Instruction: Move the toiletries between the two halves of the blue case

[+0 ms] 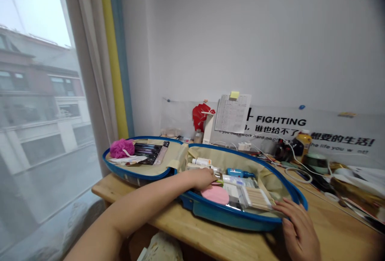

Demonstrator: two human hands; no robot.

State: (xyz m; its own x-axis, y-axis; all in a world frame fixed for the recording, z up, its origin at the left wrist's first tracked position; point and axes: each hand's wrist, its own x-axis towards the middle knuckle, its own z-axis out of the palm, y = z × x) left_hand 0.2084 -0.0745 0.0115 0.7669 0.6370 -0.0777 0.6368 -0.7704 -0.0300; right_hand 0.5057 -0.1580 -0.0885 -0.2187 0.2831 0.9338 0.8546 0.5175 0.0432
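A blue-rimmed suitcase (pixel 237 221) with a beige lining lies unfolded on the wooden table. My left hand (pixel 205 179) reaches into its right half, fingers bent together among the toiletries; whatever they grip is hidden. Just under those fingers are a pink round pad (pixel 215 195) and something green. Around them lie a blue bottle (pixel 240 173), a white tube (pixel 237 181), a small white bottle (pixel 201 161) and a clear pack of thin wooden sticks (pixel 257 198). My right hand (pixel 297 223) rests over the front right rim, fingers stretched out beside the stick pack, holding nothing.
In the suitcase's left half are a magenta bath puff (pixel 122 148) and dark packaged items (pixel 147 151). Cables (pixel 297 175), a yellow-capped bottle (pixel 303 142) and a green-grey round container (pixel 315 162) clutter the table (pixel 333 229) on the right. A window and curtains (pixel 116 72) stand left.
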